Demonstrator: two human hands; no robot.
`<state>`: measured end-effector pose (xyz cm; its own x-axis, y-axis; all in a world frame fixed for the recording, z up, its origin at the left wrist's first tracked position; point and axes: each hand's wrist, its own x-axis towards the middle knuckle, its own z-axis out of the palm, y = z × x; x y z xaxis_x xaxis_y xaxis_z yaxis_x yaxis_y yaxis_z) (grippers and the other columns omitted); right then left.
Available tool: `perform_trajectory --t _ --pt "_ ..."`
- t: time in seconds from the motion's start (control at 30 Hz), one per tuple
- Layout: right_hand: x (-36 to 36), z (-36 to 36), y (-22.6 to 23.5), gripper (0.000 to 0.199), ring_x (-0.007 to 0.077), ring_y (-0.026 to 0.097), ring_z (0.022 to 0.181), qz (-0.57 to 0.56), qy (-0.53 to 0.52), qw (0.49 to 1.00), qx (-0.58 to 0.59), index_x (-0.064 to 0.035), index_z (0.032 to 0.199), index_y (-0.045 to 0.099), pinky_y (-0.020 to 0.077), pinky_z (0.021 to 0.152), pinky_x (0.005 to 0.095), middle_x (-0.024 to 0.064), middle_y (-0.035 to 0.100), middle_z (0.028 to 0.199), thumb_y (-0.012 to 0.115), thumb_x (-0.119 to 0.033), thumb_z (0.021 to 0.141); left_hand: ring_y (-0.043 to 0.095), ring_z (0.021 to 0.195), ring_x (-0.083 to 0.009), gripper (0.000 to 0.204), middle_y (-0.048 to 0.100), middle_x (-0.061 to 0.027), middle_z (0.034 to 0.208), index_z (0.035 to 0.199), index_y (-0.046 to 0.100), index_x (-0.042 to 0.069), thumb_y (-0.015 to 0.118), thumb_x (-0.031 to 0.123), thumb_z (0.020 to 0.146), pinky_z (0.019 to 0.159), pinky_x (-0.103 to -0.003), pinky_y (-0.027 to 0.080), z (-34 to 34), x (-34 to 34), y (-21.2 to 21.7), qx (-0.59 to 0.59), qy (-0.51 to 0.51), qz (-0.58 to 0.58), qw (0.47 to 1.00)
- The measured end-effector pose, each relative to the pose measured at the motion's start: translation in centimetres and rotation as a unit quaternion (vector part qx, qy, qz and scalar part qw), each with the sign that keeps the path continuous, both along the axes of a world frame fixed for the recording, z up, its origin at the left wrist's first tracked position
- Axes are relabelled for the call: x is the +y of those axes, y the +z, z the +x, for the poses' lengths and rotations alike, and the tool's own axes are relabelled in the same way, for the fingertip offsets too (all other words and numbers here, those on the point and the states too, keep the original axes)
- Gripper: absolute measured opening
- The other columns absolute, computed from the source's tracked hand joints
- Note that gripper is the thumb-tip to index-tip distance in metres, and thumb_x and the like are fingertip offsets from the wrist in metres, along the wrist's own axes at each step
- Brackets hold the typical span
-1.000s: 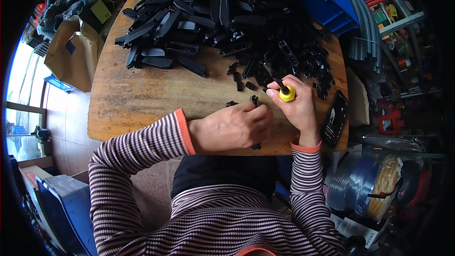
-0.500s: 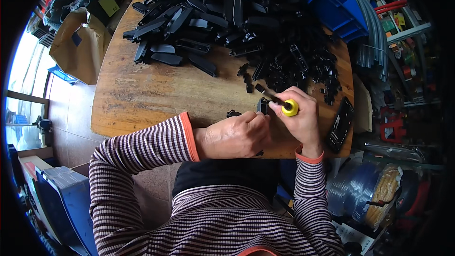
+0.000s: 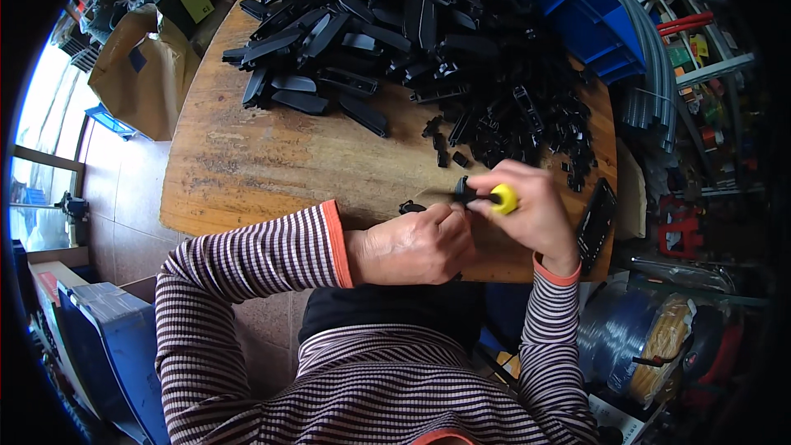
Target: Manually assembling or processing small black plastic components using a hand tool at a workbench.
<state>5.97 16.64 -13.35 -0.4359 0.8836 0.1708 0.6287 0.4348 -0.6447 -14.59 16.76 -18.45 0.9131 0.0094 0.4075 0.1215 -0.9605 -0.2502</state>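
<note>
My right hand (image 3: 531, 210) grips a screwdriver with a yellow handle (image 3: 503, 199), its shaft lying level and pointing left. My left hand (image 3: 412, 245) pinches a small black plastic part (image 3: 461, 191) at the tip of the screwdriver. Both hands meet near the front edge of a round wooden table (image 3: 272, 156). A small black piece (image 3: 409, 207) lies on the wood just left of my left hand's fingers. My sleeves are striped with orange cuffs.
A big heap of black plastic parts (image 3: 428, 41) covers the far half of the table. A flat black part (image 3: 595, 224) lies at the right edge. Blue bins (image 3: 577, 8) stand at the back right, a cardboard box (image 3: 136, 66) to the left, cable reels (image 3: 651, 338) lower right.
The screwdriver has swung from pointing away to lying level, pointing left. My left hand has closed in on its tip with the small black part.
</note>
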Motion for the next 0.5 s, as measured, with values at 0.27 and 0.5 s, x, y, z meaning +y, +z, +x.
perform_trajectory --t 0.27,0.5 --pt "1.3 -2.4 -1.2 0.015 0.0085 0.051 0.064 -0.035 -0.1 0.941 0.322 -0.0028 0.084 0.056 0.0362 0.053 0.021 0.0033 0.059 0.075 0.059 -0.014 0.093 0.06 0.1 -0.0267 0.027 0.064 -0.0146 0.105 0.099 0.064 0.003 0.062 0.021 0.078 0.072 -0.028 0.05 0.5 0.1 0.2 -0.017 -0.013 -0.051 0.998" --pt "-1.1 3.4 1.1 0.012 0.0156 0.061 0.066 0.056 -0.331 0.923 0.186 -0.0006 0.088 0.064 0.048 0.061 0.0266 0.0069 0.064 0.076 0.071 -0.009 0.084 0.06 0.101 -0.0254 0.031 0.064 -0.011 0.107 0.105 0.064 0.005 0.064 0.019 0.077 0.075 -0.029 0.05 2.2 1.7 1.6 -0.062 -0.057 -0.088 0.993"
